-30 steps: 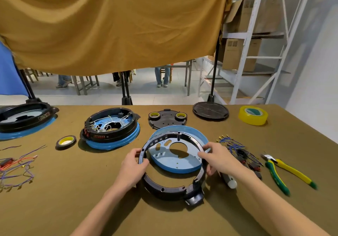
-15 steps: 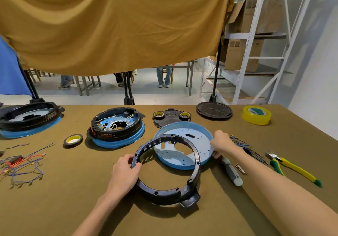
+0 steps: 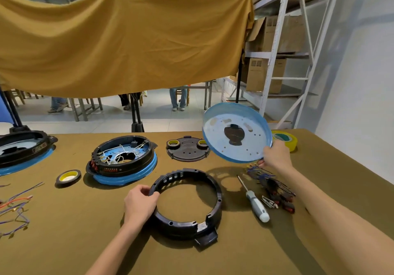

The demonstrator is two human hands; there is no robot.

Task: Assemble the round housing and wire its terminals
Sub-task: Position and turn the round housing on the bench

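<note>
A black housing ring (image 3: pixel 187 204) is seen lying flat on the olive-brown worktop (image 3: pixel 64 242), and its left rim is gripped by the left hand (image 3: pixel 139 203), whose fingers are curled over the edge. A blue round plate (image 3: pixel 235 132) is held up off the worktop by the right hand (image 3: pixel 276 155), which pinches the plate's lower right rim; the plate is tilted, its pale inner face with a dark central cutout and small holes turned toward the camera. Beyond the ring, an assembled housing (image 3: pixel 123 158) with a blue base, black collar and white wiring inside is set on the worktop, and part of a second similar unit (image 3: pixel 21 148) is seen at the left edge. A black tape roll (image 3: pixel 68 176) with a yellow core is placed just left of the assembled housing. A dark round cover plate (image 3: pixel 187 147) carrying two small tape rolls is laid behind the ring, partly overlapped in view by the lifted plate. To the right of the ring, a screwdriver (image 3: pixel 254 201) with a pale handle is laid beside a bundle of wires and red terminals (image 3: pixel 273 187). A yellow-green tape roll (image 3: pixel 285 139) is set near the far right edge, and loose coloured wires (image 3: pixel 15 208) are spread at the left. A mustard cloth (image 3: pixel 119 40) is hung above the far side of the worktop.
</note>
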